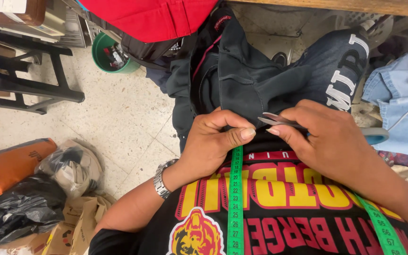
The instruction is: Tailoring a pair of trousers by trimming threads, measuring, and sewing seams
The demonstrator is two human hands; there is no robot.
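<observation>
- Dark garment [242, 85]: on the lap, centre frame; judged soft, limp and light, best pinched at a seam fold.
- Left hand [213, 141]: grip pressed together, pinching the garment's fold.
- Right hand [331, 141], at 3 o'clock: grip closed on small scissors [279, 120]; blades rigid, sharp.
- Green tape measure [235, 198]: hanging at 6 o'clock, floppy.

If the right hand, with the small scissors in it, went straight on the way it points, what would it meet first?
The right hand points its scissors leftward; the tips sit at the dark garment beside the left hand's thumb. Likely that thumb or the pinched fabric first; depth is unclear.
</observation>
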